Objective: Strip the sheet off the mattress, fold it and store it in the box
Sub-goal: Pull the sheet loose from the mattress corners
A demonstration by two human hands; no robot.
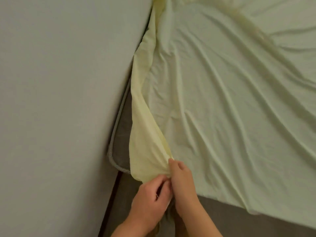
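Note:
A pale yellow-green sheet (222, 100) lies wrinkled over the mattress. Its near-left corner is pulled up off the grey mattress (122, 151), whose piped corner edge shows bare beside the wall. My left hand (150, 200) grips the bunched corner of the sheet from below. My right hand (183, 183) pinches the same bunch from the right, thumb on top. The two hands touch each other at the fabric. No box is in view.
A plain grey wall (59, 91) runs along the mattress's left side, with a dark narrow gap (111, 199) between them. The grey side of the mattress (239, 219) shows below the sheet's front edge.

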